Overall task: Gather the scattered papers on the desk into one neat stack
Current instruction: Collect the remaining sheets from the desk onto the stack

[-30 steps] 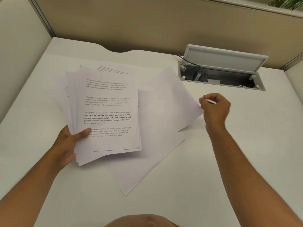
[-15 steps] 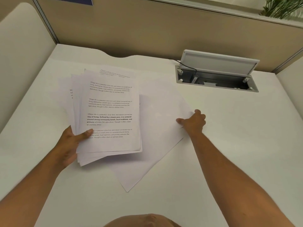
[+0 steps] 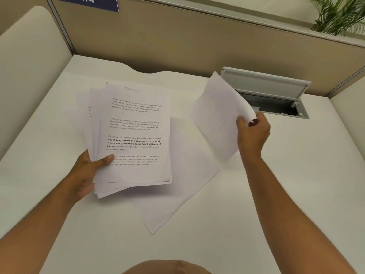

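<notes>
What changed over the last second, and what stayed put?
The right hand came down onto a blank sheet, gripped its corner and lifted it off the desk. The left hand still holds the stack; another blank sheet stays flat beneath it.

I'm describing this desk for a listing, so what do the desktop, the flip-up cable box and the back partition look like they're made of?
Desktop: smooth matte white, probably laminate; no grain shows.
Cable box: grey lid and frame with a dull sheen, painted metal or plastic; I cannot tell which.
Back partition: flat matte beige panel, maybe fabric-covered, with a silvery trim.
</notes>
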Demonstrator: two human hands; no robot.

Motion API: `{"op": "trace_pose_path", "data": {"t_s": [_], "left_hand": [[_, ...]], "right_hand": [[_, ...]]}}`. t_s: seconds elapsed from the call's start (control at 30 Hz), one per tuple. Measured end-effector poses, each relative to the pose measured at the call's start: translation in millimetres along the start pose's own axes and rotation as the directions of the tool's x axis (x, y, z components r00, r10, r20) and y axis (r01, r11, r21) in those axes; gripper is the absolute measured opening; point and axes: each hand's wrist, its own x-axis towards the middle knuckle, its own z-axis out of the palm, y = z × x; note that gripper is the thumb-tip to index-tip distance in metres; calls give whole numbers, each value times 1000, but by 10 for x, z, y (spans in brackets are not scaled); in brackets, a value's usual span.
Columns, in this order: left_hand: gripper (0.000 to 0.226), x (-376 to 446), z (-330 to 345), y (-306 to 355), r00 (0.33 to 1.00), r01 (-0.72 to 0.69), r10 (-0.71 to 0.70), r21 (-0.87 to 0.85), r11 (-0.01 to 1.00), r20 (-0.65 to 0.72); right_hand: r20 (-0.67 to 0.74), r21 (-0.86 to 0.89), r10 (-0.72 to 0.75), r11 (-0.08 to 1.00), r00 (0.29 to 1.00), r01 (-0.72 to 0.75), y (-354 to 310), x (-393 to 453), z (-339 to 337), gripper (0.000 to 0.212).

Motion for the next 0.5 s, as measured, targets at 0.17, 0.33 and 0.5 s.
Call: {"op": "trace_pose_path", "data": {"t_s": [0.17, 0.33, 0.5], "left_hand": [[50, 19, -49, 18, 1000, -29, 29, -10, 1000, -2], [40, -2, -111, 14, 999, -39, 39, -6, 999, -6], [36, -25, -119, 19, 999, -37, 37, 8, 999, -3]], "right_hand": [[302, -32, -543, 815, 783, 578, -139, -625, -3, 26], [745, -234, -210, 807, 633, 543, 374, -1323, 225, 36], [801, -267, -107, 816, 589, 512, 634, -1521, 241, 54]]}}
